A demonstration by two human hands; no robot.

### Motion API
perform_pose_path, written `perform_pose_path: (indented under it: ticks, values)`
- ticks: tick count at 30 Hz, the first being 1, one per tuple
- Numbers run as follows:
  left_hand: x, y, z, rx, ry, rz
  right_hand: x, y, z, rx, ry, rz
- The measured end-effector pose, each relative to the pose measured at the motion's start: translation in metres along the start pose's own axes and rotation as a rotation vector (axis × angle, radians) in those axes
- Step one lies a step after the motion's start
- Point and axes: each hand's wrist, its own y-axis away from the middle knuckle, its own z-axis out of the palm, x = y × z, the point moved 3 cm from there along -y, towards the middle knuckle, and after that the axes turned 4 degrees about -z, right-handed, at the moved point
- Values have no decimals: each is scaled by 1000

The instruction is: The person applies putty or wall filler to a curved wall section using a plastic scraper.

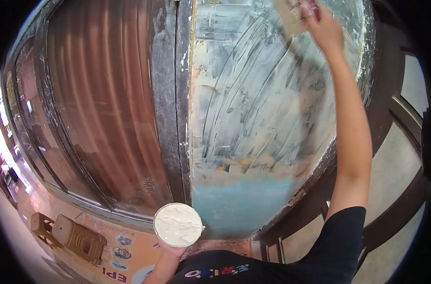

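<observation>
My right hand [326,33] is raised at the top right, its fingers closed round the handle of a wide flat scraper [291,16] held against the wall panel. White paste is smeared in long curved streaks over the panel [258,94], above a plain blue-green band [239,203]. Low in the middle, my left hand [172,249] holds up a round tub of white paste [178,225] from below. Most of its fingers are hidden under the tub.
Left of the panel stands a dark frame post [165,94], then a glass window [102,94] with brown curtains behind. Brown plastic stools [78,236] stand at the lower left by a printed orange banner [137,253]. Dark-framed panels [395,165] line the right side.
</observation>
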Motion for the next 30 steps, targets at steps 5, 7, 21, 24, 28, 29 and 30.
perform_pose_path:
  ticks: [5, 7, 21, 24, 28, 29, 30]
  values:
    - [-1, -16, 8, -62, 26, -76, -147, 131, 25, -811, -64, -517]
    - [-5, -19, 8, -8, -37, -50, -156, 172, 47, -705, -221, -770]
    - [5, -17, -13, 40, -46, -15, -96, 32, 22, -240, -107, -364]
    - [5, -23, -10, 48, -18, -54, -163, 90, 39, -645, -70, -639]
    - [6, -30, -2, -47, 52, -89, -144, 49, 61, -394, -27, -493]
    - [6, -30, -3, -50, 52, -93, -133, 24, 57, -335, 50, -349]
    - [7, -31, -4, -19, -27, -67, -121, 3, 49, -197, 14, -279]
